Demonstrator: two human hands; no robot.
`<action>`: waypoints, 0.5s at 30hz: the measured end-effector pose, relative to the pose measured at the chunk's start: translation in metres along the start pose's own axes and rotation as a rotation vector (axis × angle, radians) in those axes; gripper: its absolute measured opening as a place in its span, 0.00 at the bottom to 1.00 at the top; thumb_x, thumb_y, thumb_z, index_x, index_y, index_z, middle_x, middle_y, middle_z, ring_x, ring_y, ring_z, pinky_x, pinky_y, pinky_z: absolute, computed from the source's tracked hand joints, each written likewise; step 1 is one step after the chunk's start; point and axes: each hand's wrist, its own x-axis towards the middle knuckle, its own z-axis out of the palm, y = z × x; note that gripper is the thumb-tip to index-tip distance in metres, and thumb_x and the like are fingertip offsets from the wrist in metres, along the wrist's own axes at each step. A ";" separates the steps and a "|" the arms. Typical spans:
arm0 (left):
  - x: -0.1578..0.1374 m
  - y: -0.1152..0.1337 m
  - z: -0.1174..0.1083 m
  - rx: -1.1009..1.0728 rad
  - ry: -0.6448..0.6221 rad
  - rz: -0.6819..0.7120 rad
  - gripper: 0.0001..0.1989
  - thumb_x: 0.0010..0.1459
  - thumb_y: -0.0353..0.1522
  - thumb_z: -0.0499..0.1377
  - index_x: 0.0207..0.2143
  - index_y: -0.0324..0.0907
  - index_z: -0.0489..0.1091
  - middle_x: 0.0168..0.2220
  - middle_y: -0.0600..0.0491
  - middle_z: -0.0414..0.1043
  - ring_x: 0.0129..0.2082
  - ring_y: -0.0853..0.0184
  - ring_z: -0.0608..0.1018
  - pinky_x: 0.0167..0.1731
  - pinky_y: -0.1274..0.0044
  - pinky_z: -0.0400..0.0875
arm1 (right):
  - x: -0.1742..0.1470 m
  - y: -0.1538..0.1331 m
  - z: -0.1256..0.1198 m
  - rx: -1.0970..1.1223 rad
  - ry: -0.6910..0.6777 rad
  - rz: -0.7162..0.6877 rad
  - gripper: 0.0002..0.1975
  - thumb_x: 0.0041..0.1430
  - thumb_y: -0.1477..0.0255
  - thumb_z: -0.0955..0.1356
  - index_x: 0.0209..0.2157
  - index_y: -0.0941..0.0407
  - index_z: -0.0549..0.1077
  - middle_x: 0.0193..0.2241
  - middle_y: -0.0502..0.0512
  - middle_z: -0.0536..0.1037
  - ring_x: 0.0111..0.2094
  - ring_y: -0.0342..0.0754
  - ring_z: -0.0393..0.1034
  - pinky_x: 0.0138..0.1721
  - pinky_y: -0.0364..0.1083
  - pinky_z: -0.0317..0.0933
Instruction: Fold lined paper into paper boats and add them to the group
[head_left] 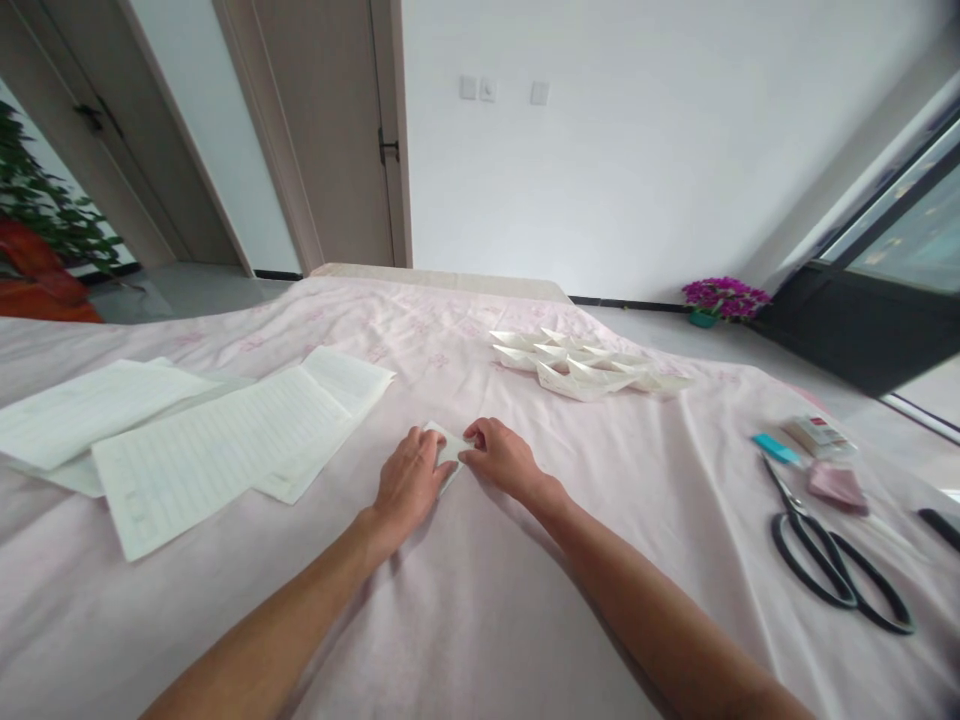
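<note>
A small folded piece of paper point(451, 446) lies on the pink cloth in front of me, partly covered by my fingers. My left hand point(411, 478) grips its left side, thumb on top and fingers curled along the edge. On the right side, my right hand point(504, 458) pinches a corner of the same paper between thumb and fingers. Several folded paper boats point(585, 370) stand close together beyond my right hand. Lined paper sheets point(225, 440) lie overlapping to the left of my left hand.
The pink cloth point(480, 620) is wrinkled. To the right lie black-handled scissors point(814, 550), a blue strip point(775, 448), a small white box point(817, 436) and a pink item point(836, 485). A dark object point(939, 528) sits at the right edge. Purple flowers point(724, 297) stand on the floor.
</note>
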 end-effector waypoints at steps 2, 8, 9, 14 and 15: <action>0.000 0.001 0.003 0.039 -0.003 -0.013 0.12 0.58 0.36 0.62 0.42 0.43 0.65 0.42 0.51 0.68 0.42 0.63 0.74 0.42 0.73 0.69 | 0.000 0.004 0.000 0.019 0.006 -0.047 0.15 0.51 0.70 0.72 0.41 0.53 0.72 0.35 0.48 0.72 0.33 0.42 0.66 0.34 0.41 0.55; 0.005 0.000 0.008 0.033 -0.001 -0.063 0.14 0.56 0.39 0.64 0.40 0.43 0.66 0.40 0.52 0.69 0.39 0.64 0.74 0.40 0.73 0.68 | -0.004 0.012 -0.001 0.091 0.035 -0.151 0.09 0.52 0.73 0.72 0.38 0.53 0.75 0.34 0.48 0.73 0.33 0.42 0.67 0.35 0.41 0.57; 0.005 0.000 0.007 0.022 -0.004 -0.074 0.13 0.56 0.39 0.64 0.39 0.43 0.67 0.39 0.52 0.70 0.39 0.64 0.74 0.40 0.73 0.67 | -0.005 0.012 -0.001 0.096 0.036 -0.149 0.08 0.52 0.73 0.72 0.37 0.53 0.76 0.34 0.48 0.74 0.32 0.42 0.66 0.34 0.41 0.57; 0.009 0.003 0.003 -0.023 -0.035 -0.135 0.07 0.58 0.38 0.61 0.35 0.43 0.70 0.36 0.53 0.72 0.37 0.66 0.75 0.36 0.76 0.65 | -0.005 0.011 -0.002 0.143 0.036 -0.140 0.07 0.53 0.74 0.71 0.36 0.52 0.79 0.35 0.49 0.76 0.31 0.42 0.68 0.35 0.42 0.59; 0.010 0.004 0.002 -0.025 -0.049 -0.150 0.07 0.59 0.38 0.59 0.34 0.43 0.71 0.35 0.53 0.72 0.35 0.66 0.75 0.34 0.76 0.64 | -0.005 0.011 -0.001 0.154 0.037 -0.142 0.07 0.54 0.74 0.71 0.36 0.52 0.79 0.35 0.50 0.76 0.31 0.42 0.68 0.35 0.42 0.60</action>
